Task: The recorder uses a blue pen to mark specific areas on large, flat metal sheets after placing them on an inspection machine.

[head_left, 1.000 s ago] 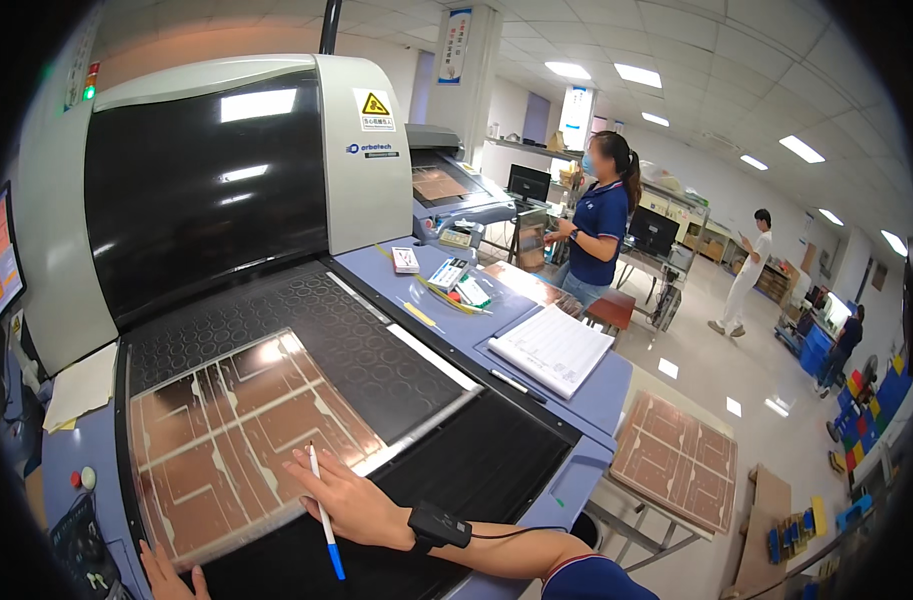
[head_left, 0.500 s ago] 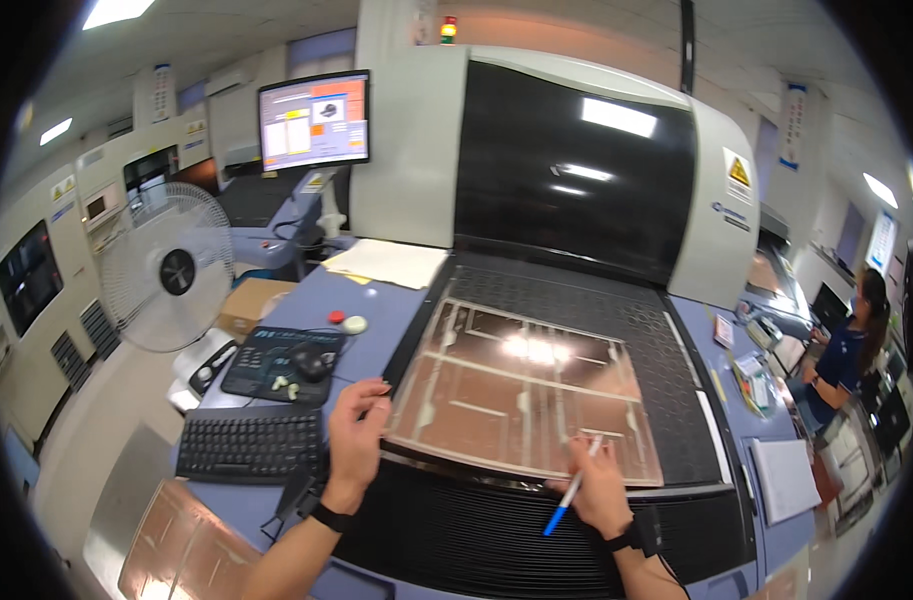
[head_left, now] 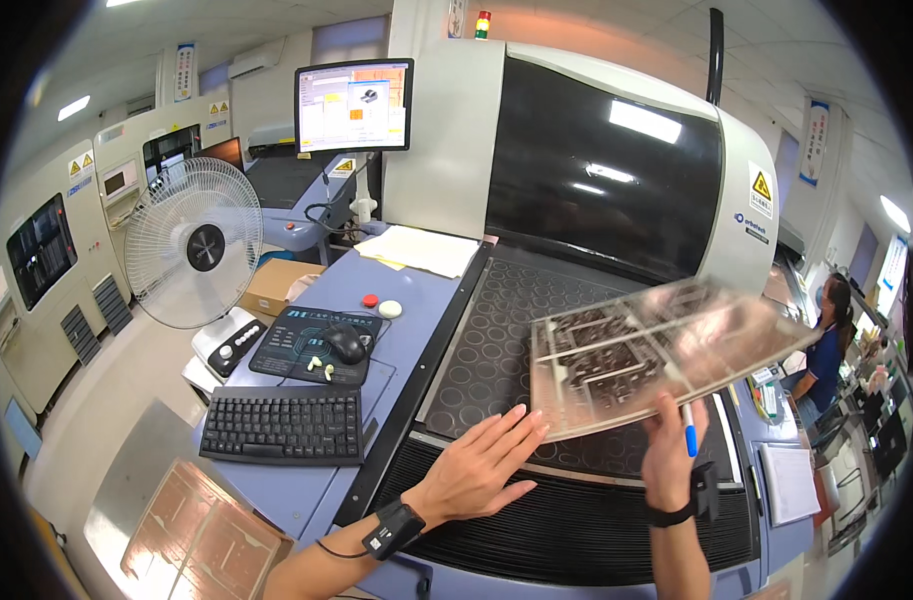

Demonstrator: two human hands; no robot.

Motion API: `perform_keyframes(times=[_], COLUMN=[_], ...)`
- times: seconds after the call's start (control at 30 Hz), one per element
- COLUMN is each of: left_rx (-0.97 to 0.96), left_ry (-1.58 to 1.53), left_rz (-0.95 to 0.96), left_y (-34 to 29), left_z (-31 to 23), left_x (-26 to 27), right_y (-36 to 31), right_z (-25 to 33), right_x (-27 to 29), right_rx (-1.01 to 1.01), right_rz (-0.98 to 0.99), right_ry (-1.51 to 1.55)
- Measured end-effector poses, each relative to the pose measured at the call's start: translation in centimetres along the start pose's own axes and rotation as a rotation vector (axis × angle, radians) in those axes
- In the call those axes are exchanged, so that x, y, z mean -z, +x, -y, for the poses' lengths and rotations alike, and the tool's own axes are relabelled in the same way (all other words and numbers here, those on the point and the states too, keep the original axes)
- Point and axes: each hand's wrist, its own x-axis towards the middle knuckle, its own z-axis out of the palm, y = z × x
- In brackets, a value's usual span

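A copper-coloured circuit panel (head_left: 616,385) with pale tracks is lifted and tilted over the machine bed, its right side higher. My right hand (head_left: 669,450) grips its near edge from below. A white marker with a blue cap (head_left: 690,432) is also tucked in that hand. My left hand (head_left: 481,465) lies open with fingers stretched out, its fingertips beside the panel's near left corner; whether they touch it I cannot tell. Below the panel is the black bed (head_left: 486,330) with round markings. Each wrist carries a black strapped device.
Ahead stands a large machine with a dark hood (head_left: 601,170). On the left are a keyboard (head_left: 281,425), a mouse (head_left: 346,343), a monitor (head_left: 353,105) and a fan (head_left: 194,240). Another copper panel (head_left: 201,535) lies lower left. A co-worker (head_left: 826,350) is at far right.
The panel has risen off the bed, tilted and shifted right in my right hand. My left hand has moved right, its fingers now straightened toward the panel's corner. The view has shifted slightly.
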Motion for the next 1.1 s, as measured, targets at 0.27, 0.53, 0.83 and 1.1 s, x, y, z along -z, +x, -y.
perform_keyframes(times=[0.27, 0.53, 0.83, 1.1], left_rx=[0.003, 0.365, 0.543, 0.559], left_ry=[-0.030, 0.065, 0.096, 0.286], left_rz=[-0.134, 0.478, 0.555, 0.806], left_y=[-0.3, -4.8, -4.3, -4.6], left_z=[2.0, 5.8, 5.6, 3.8], left_x=[-1.0, -3.2, -3.2, -1.7], right_y=[-4.4, -3.7, -1.7, -3.8], right_z=[-4.7, -1.8, -8.7, -6.3], right_x=[0.5, 2.2, 6.2, 5.6], right_rx=[-0.344, -0.554, 0.208, 0.213], right_rz=[0.105, 0.887, 0.844, 0.962], right_ry=[0.169, -0.178, -1.069, -1.153])
